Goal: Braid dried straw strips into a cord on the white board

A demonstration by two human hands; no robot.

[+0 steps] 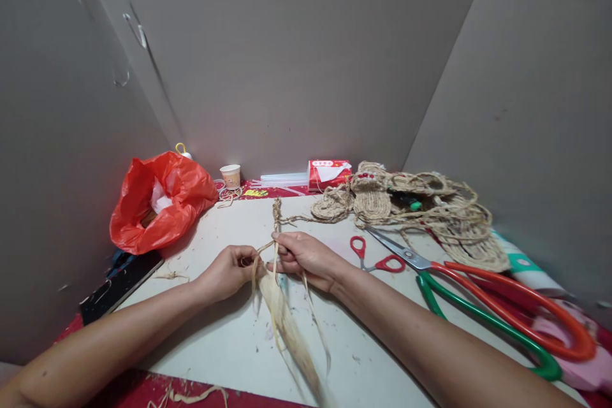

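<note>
Straw (289, 325) over middle of board (215, 347); left hand (234, 271) pinches its strand, right hand (306, 259) grasps it too. Red bag (194, 188) at far left of board, mouth open: white wad (161, 199) and brownish piece (149, 218) inside. Cup (231, 178) behind board, content cannot be seen. Tissue box (329, 184) behind board. Woven bundle (375, 204) at far right of board, green piece (415, 206) within.

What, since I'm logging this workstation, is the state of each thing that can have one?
Left hand: pinching fibre strands
Right hand: pinching them too
Fibre strands: braided at far end, loose nearer
Small red scissors: handles spread
Large scissors: blades nearly together
Red plastic bag: mouth open
Paper cup: upright, uncovered
Tissue pack: apparently opened
Woven fibre pieces: heaped
</note>
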